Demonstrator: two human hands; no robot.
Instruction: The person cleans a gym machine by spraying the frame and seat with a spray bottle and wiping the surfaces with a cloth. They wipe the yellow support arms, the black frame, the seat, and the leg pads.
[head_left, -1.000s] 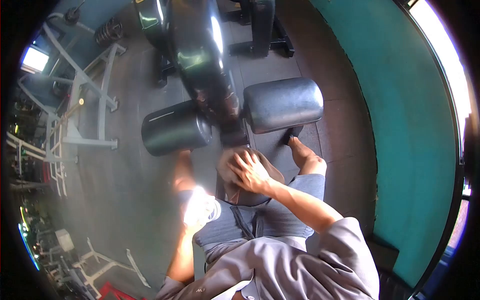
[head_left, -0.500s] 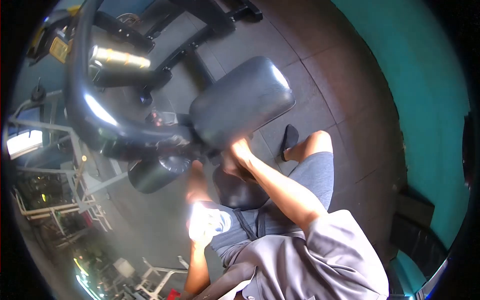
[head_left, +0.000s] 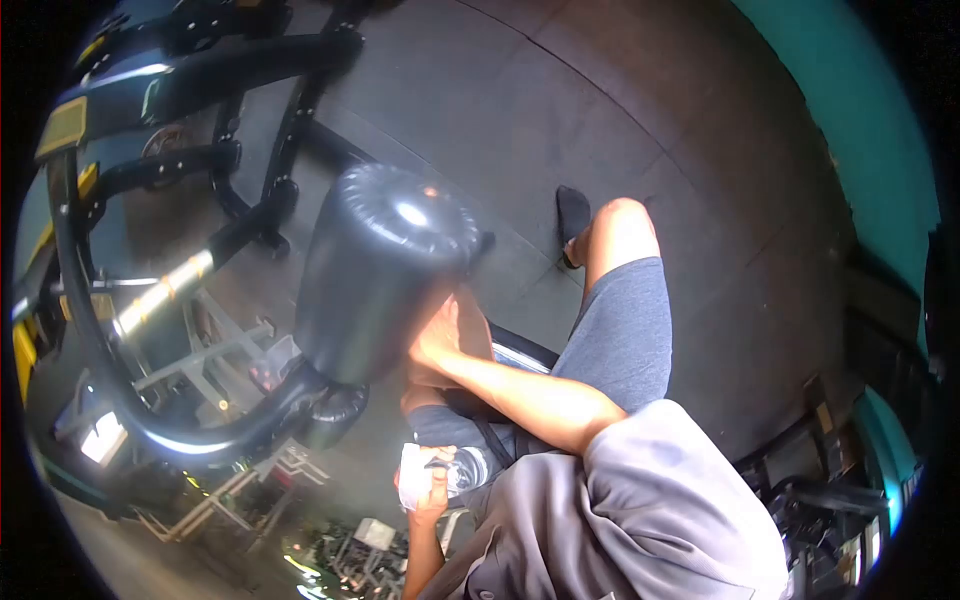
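Note:
My left hand (head_left: 432, 488), low in the view beside my thigh, is closed around a clear plastic bottle (head_left: 467, 470). Bunched white cloth (head_left: 414, 476) shows at the same hand. My right hand (head_left: 438, 332) reaches across my lap to the near side of a large black padded roller (head_left: 365, 270) on an exercise machine. It touches or lies very close to the padding, and most of its fingers are hidden behind the roller's edge. A stitched round end of the roller faces upward. The roller joins a curved black tube (head_left: 205, 438) at its lower end.
The machine's black frame (head_left: 275, 190) fills the upper left. Pale gym frames (head_left: 225, 500) stand at lower left. Dark floor tiles (head_left: 520, 120) lie ahead, with a dark sock (head_left: 573, 215) on my foot. A teal wall (head_left: 850, 110) rises at right.
The padded roller now appears farther left and more upright, with its end turned up. My right hand has shifted left along with it. The whole view has turned; my left hand keeps its hold.

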